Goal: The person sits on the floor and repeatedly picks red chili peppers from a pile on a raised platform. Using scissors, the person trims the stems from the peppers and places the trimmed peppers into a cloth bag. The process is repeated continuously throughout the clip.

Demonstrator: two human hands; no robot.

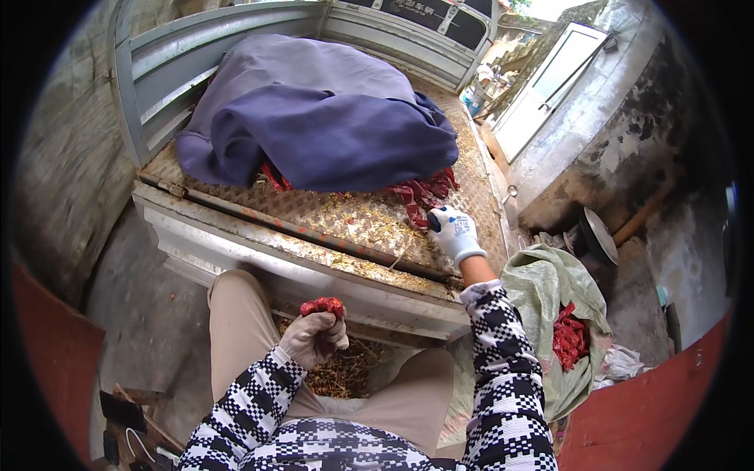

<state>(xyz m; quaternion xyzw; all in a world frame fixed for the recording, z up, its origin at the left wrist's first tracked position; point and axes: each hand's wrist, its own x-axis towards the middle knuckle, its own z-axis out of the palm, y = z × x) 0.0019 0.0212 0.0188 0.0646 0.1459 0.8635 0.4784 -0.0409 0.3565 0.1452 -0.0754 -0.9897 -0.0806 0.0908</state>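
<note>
My left hand (315,338), in a pale knit glove, is closed around several red dried chili peppers (322,306) above my lap. My right hand (452,231), in a white glove with blue fingertips, reaches to dried red chilies (417,206) on the metal truck bed; whether its fingers grip one cannot be told. A purple-blue cloth (330,129) covers a heap on the bed, with red chilies showing under its near edge. Yellow seeds (359,226) lie scattered over the tread plate. To the right of my right arm, a green woven sack (533,282) stands open with red chilies (570,338) inside.
The bed's metal tailgate edge (306,250) crosses before my knees. Stems and debris (344,368) lie on the ground between my legs. A dark pot with a lid (599,235) stands by the stained wall at right. A white plastic bag (621,362) lies beside the sack.
</note>
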